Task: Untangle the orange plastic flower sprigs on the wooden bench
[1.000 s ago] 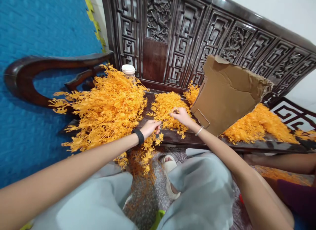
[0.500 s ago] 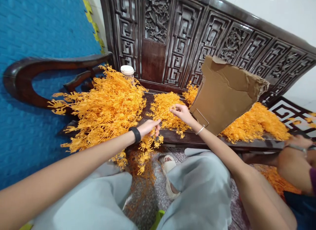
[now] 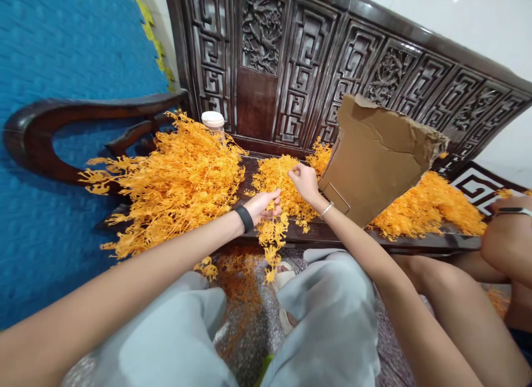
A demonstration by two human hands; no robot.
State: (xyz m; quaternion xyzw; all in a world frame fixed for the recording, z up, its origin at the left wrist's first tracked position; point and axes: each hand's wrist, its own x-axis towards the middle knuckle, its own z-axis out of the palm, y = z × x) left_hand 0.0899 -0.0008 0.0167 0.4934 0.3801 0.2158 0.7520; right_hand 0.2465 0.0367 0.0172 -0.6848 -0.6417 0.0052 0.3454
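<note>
My left hand, with a black band at the wrist, is closed on a string of orange plastic flowers that hangs down past the bench edge. Just up and to the right, my right hand is pinched over a small orange pile; what is between its fingertips is too small to name. A large heap of orange flower strands lies on the left end of the dark wooden bench.
Upright cardboard stands on the bench, with another orange heap beyond it. A white-lidded jar is behind the left heap. At the right edge are another person's arm and legs. Orange bits litter the floor.
My left hand has moved right with the hanging string. My right hand has shifted slightly up and its fingertips are nearer together. The other person's arm and legs have moved at the right.
</note>
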